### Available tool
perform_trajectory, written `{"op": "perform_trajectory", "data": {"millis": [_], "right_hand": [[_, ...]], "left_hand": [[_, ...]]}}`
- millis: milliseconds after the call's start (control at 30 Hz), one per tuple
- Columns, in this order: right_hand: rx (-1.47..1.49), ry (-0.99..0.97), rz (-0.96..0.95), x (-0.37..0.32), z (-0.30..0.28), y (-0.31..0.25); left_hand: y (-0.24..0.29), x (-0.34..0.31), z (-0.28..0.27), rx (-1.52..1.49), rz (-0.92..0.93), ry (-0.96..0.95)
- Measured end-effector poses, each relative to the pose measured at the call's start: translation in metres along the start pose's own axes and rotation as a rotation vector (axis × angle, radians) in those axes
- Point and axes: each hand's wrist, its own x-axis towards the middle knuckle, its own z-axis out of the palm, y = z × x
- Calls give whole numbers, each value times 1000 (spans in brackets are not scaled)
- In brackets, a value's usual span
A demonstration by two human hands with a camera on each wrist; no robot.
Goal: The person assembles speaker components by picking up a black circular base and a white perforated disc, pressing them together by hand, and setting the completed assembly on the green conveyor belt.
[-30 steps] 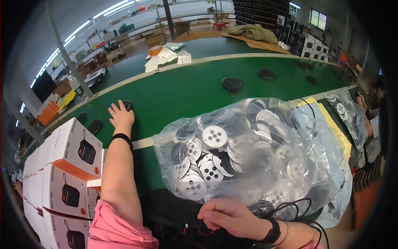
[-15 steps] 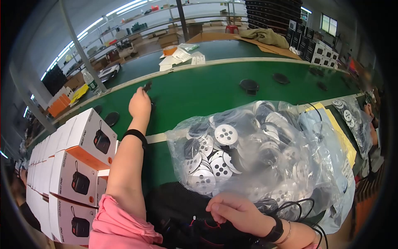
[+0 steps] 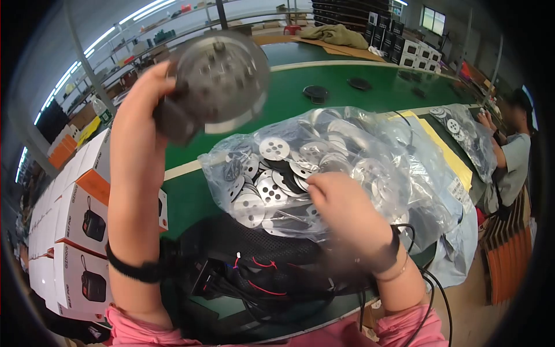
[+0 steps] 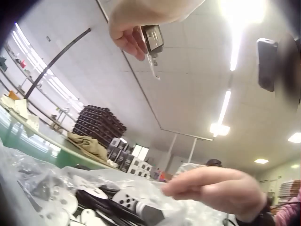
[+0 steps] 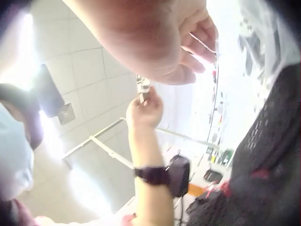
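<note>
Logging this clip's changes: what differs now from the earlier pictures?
The left hand, first reaching over the green surface, has come up nearer the camera and taken hold of a round dark part. The right hand has moved forward to the clear bag of discs; whether it touches is unclear. The bag and the stacked boxes look unmoved.

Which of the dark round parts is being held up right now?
The dark round part in the left hand: it is raised off the green surface, while the other dark round parts lie on it.
</note>
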Motion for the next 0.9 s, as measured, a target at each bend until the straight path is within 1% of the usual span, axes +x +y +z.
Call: {"op": "perform_trajectory", "data": {"millis": [33,67,133,167,233,267,333,400,433,467,533,567,600,633,667,700,733,800,833,867,900], "right_hand": [[-55,-77,104,1,2,10],[-55,-73,104,4,6,16],[-62,-64,104,9,13,24],[-62,-63,103,11,15,23],[-105,50,27,17,20,20],[-106,49,25,22,23,22],[-262,-25,14,30,29,26],[-294,-27,32,36,31,25],[-321,-32,49,38,32,25],[-323,-31,47,39,30,23],[-362,37,113,38,25,17],[-359,32,103,37,25,15],[-321,116,59,35,25,15],[-283,200,19,32,24,13],[-279,192,14,29,18,6],[-220,223,-7,26,6,-5],[-164,255,-27,22,-6,-15],[72,331,-104,15,-16,-39],[133,299,-144,8,-19,-53],[198,267,-184,1,-19,-66],[215,222,-238,-8,-15,-77]], "left_hand": [[4,-12,-3,25,-1,-31],[7,-27,-4,26,2,-34],[12,-56,-6,154,-130,-177],[12,-69,-7,128,-228,-209],[15,-91,-8,111,-407,-244],[16,-99,-9,77,-466,-275],[6,-114,-17,95,-539,-308],[2,-126,-23,146,-621,-389],[0,-132,-28,139,-698,-370],[-3,-137,-34,137,-695,-369],[-6,-143,-44,125,-726,-388],[-6,-143,-45,108,-731,-344],[-6,-143,-47,108,-734,-331],[-8,-140,-50,162,-695,-361],[-8,-137,-52,216,-657,-391],[-4,-135,-46,234,-676,-336],[-5,-135,-42,231,-677,-330],[-7,-136,-35,336,-556,-408],[-9,-137,-30,426,-437,-449],[-5,-136,-26,477,-385,-512],[-11,-140,-22,393,-328,-470]]}}
